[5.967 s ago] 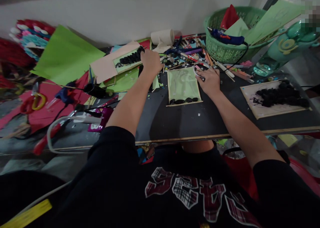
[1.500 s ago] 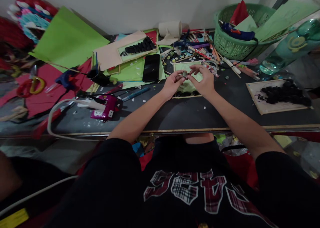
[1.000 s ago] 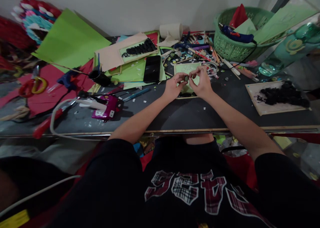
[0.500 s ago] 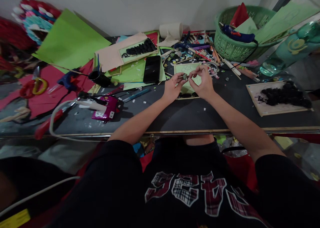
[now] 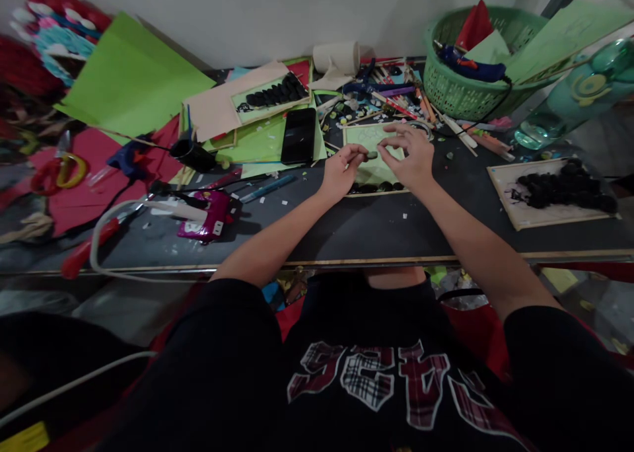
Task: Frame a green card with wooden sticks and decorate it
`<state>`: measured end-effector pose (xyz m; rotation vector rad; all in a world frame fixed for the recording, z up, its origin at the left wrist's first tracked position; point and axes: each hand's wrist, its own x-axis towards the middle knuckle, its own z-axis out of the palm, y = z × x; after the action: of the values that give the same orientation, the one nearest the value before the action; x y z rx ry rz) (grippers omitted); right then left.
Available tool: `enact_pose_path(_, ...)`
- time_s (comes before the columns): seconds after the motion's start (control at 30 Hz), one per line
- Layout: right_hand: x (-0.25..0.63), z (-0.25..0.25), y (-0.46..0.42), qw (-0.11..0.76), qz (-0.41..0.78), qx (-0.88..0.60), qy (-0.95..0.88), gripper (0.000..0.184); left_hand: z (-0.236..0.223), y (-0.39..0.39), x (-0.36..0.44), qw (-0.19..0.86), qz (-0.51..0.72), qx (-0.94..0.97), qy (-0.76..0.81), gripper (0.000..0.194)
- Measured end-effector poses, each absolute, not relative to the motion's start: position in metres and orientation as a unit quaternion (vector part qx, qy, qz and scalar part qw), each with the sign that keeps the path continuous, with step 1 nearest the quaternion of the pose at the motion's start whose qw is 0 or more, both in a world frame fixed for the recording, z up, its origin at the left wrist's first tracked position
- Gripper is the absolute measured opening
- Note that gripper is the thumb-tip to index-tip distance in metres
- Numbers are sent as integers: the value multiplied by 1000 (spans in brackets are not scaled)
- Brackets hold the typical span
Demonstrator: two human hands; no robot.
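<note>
My left hand pinches a small grey-green pebble-like piece between thumb and fingertips. Just to its right, my right hand has thumb and forefinger together in a pinch. Whatever they hold, if anything, is too small to make out, and its other fingers are raised. Both hands hover over a light green panel with a thin pale wooden frame and a faint pencil drawing. Dark round pieces line the panel's near edge, partly hidden by my hands.
Behind lie a black phone, a paper roll and scattered sticks. A green basket and a bottle stand back right, near a frame of black lumps. Leftward are a black cup, scissors and a magenta power strip.
My right hand has drawn slightly away to the right, opening a small gap between the hands. The grey-green piece in my left fingers now shows lying more lengthwise.
</note>
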<state>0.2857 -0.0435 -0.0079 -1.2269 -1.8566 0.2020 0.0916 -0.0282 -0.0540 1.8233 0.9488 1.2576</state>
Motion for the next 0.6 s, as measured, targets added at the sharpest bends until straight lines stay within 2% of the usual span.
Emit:
enact_pose_path(0.2, 292, -22, -28, 411, 102, -500, -756, 36, -46, -34, 94, 361, 443, 736, 363, 28)
enact_pose_path(0.33, 306, -18, -20, 421, 61, -541, -726, 30, -40, -38, 91, 305, 408, 769, 385, 26)
enact_pose_path(0.47, 334, -10, -15, 397, 4, -610, -686, 37, -34, -38, 86, 257, 365, 823, 352, 20)
enact_pose_path(0.6, 349, -13, -12, 402, -31, -636, -657, 40, -32, -29, 75, 237, 339, 842, 347, 27)
